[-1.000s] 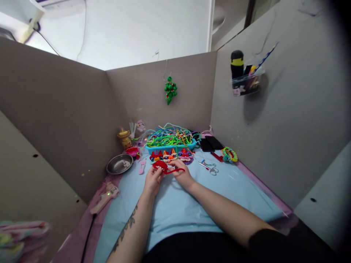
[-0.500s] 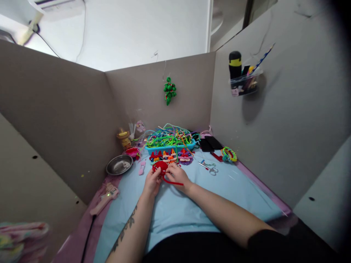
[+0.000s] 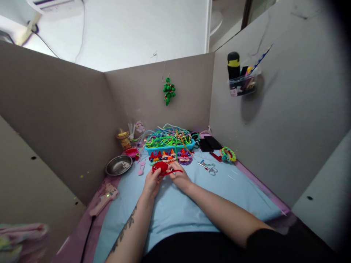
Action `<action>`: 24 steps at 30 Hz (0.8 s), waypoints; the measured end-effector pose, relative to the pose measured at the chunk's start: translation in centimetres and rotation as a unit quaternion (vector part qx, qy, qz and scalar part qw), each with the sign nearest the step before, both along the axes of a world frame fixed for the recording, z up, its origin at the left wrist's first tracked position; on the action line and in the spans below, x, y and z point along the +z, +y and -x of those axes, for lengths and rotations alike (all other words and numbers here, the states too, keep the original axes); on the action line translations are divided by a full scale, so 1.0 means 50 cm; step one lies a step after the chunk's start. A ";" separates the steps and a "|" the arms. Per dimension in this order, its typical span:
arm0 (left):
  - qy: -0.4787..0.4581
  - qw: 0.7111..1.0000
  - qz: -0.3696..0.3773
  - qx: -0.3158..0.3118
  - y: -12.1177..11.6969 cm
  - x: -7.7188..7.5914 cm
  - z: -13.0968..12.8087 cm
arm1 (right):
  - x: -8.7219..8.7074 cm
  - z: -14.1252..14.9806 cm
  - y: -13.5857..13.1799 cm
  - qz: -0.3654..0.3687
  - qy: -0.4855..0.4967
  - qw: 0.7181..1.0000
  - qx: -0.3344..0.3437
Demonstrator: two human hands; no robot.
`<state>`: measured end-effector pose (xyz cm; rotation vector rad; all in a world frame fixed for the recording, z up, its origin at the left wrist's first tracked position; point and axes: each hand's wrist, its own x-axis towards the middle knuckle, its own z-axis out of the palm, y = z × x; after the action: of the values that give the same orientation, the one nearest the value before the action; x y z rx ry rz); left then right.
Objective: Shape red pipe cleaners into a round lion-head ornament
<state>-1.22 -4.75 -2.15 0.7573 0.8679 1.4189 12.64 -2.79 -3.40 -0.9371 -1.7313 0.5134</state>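
Above the blue table cover, my left hand point(image 3: 153, 181) is closed around a rounded red fuzzy piece point(image 3: 160, 167), thumb on its front. A loose red pipe cleaner point(image 3: 175, 171) trails from it to the right, ending over the back of my right hand point(image 3: 178, 176). The fingers of my right hand are bent together at the right side of the piece, where the strand leaves it. My fingertips partly hide what they pinch. Just beyond both hands lie several colourful pipe-cleaner figures point(image 3: 169, 156).
Behind the figures stands a blue basket point(image 3: 153, 150) heaped with pipe cleaners point(image 3: 170, 137). Scissors point(image 3: 211, 170) and dark phones point(image 3: 210, 143) lie at right. A metal bowl point(image 3: 112, 167), a pink clip point(image 3: 141, 168) and a glue gun point(image 3: 104, 201) are at left. Grey partitions point(image 3: 189, 87) enclose the table.
The loose red strand has swung up from below my right hand and now lies across it. My right hand has shifted slightly; my left hand keeps hold of the red piece.
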 end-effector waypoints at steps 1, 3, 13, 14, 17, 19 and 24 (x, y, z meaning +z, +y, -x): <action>-0.004 1.000 0.001 -0.005 -0.002 0.002 0.000 | -0.001 0.001 0.003 0.008 0.013 1.000 -0.007; -0.015 1.000 0.007 -0.008 -0.004 0.006 0.000 | -0.006 0.004 0.011 0.030 0.038 0.999 -0.022; -0.012 1.000 0.016 -0.013 -0.004 0.003 0.004 | -0.013 0.007 0.028 0.166 0.095 0.981 -0.030; -0.010 1.000 0.014 -0.014 -0.004 0.003 0.005 | -0.011 0.007 0.026 0.158 0.100 0.982 -0.032; -0.007 1.000 0.013 -0.016 -0.004 0.002 0.006 | -0.009 0.008 0.022 0.141 0.108 0.983 -0.041; -0.008 1.000 0.014 -0.015 -0.004 0.002 0.005 | -0.010 0.009 0.023 0.152 0.113 0.981 -0.043; -0.016 1.000 0.002 -0.002 0.000 -0.001 0.004 | -0.019 0.011 0.029 0.157 0.126 0.980 -0.005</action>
<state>-1.43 -4.77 -2.19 0.7302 0.8440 1.4221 12.11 -1.34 -4.34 -1.0494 -1.4396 0.8788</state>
